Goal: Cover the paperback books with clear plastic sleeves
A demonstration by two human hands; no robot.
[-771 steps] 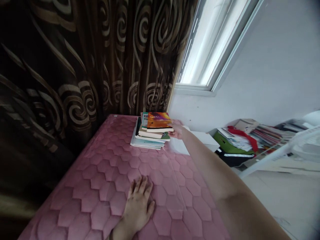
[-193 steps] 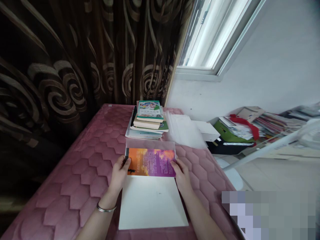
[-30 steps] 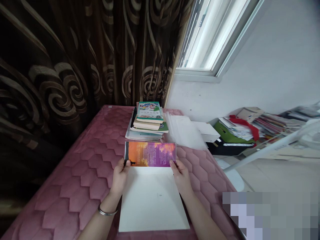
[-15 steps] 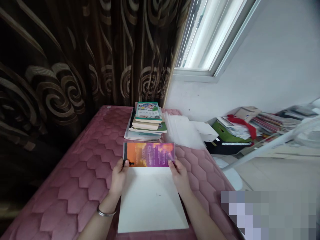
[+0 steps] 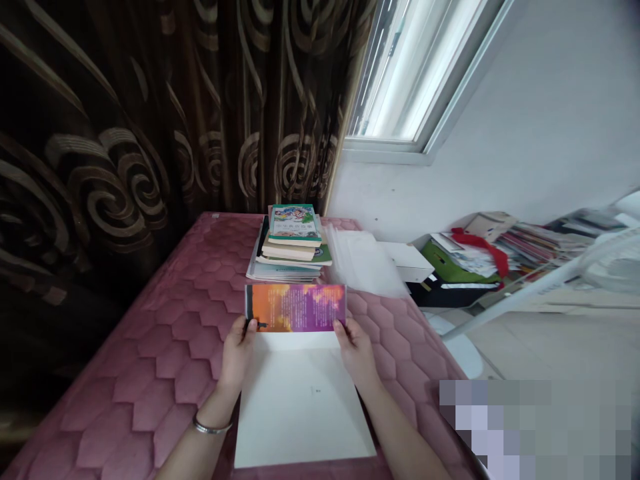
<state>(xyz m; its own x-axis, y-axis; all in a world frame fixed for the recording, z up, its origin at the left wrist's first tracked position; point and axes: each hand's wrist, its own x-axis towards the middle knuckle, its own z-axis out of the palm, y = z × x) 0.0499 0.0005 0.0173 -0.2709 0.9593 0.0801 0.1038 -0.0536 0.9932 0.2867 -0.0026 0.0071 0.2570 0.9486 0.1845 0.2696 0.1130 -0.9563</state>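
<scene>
A book lies open on the pink quilted mattress, with a plain white page nearest me. Along its far edge is a printed orange-and-purple cover flap covered in small pale text. My left hand pinches the left end of this flap, thumb on top and fingers hidden underneath. At the flap's right end, my right hand grips it the same way. Just beyond the flap stands a stack of books, topped by one with a green-edged illustrated cover.
Right of the stack, clear plastic sheets lie on the mattress. A white box, a green bag and piled papers sit beyond its right edge, near a white fan. A dark patterned curtain hangs behind and left.
</scene>
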